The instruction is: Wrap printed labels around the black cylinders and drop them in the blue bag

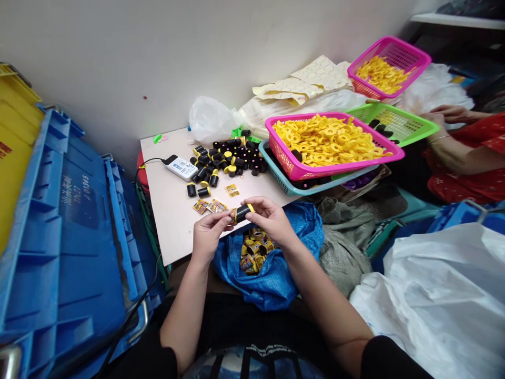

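Far left there's a yellow plastic bin [18, 147], then a big blue ridged plastic crate [87, 226] next to it. After that comes the pale flat-topped counter [169, 210], with a white rectangular device [181, 167] on a black cable, and right beside it a messy heap of black cylinders with yellow caps [200, 174]. Small colourful printed stickers [214, 206] lie in front of those. Left hand [206, 234] has its fingers pinched on the left end of one black cylinder with yellow ends [243, 212], held sideways just over the counter's front edge. Can't really make out the patterned bit at that end. Right hand [274, 218] has its fingers closed round the other end. Below sits an open blue woven plastic bag [305, 226] with yellow-labelled cylinders [258, 250] in it. Further right, a bright pink plastic basket [335, 171] full of flat yellow plastic rings [323, 137] rests on a teal plastic basket [292, 188]. Past that, a co-worker's red patterned sleeve [495, 134] by a lime green plastic basket [414, 126].
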`<act>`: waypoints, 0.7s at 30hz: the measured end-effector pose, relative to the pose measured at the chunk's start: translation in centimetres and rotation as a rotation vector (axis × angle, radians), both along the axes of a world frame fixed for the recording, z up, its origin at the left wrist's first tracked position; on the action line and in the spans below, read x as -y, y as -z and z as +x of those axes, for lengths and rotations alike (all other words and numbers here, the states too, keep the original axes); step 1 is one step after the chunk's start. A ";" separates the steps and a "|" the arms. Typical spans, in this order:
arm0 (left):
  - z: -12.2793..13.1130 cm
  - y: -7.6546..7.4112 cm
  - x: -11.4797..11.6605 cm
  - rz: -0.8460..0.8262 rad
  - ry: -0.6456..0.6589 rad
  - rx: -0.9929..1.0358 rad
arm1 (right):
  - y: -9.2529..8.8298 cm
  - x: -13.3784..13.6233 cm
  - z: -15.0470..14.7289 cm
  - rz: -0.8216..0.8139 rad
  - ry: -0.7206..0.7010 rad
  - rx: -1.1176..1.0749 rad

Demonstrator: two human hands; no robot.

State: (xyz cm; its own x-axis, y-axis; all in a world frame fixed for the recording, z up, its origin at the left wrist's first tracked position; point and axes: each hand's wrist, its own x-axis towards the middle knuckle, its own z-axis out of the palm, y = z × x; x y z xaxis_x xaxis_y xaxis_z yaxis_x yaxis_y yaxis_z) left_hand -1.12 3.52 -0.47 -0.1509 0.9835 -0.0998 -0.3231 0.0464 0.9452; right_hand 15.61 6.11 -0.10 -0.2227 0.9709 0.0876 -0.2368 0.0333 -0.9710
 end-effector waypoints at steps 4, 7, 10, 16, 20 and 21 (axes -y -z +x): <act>-0.3 -0.7 -0.2 -0.114 0.009 0.086 | 0.2 0.3 -0.4 0.011 0.075 0.020; -0.4 -1.1 -0.2 -0.138 0.029 0.082 | 0.4 0.4 -0.5 0.005 0.074 0.031; -0.2 -1.3 -0.1 -0.089 0.042 0.036 | 0.7 0.6 -0.6 0.006 0.068 0.030; 0.5 -1.3 0.2 -0.041 0.171 0.070 | 1.2 1.3 -1.3 -0.070 -0.070 -0.213; 1.3 -0.9 0.6 -0.110 0.224 0.149 | 1.9 1.4 -1.7 -0.149 -0.162 -0.219; 1.5 -0.8 0.7 -0.119 0.221 0.170 | 2.0 1.4 -1.6 -0.116 -0.157 -0.176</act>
State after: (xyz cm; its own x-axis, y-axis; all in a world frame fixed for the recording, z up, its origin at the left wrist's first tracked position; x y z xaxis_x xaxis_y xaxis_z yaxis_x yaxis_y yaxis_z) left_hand 0.36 2.81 0.28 0.0941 0.9704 -0.2222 -0.4458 0.2407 0.8622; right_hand 13.99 4.75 -2.07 -0.3626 0.9315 0.0283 -0.3961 -0.1265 -0.9094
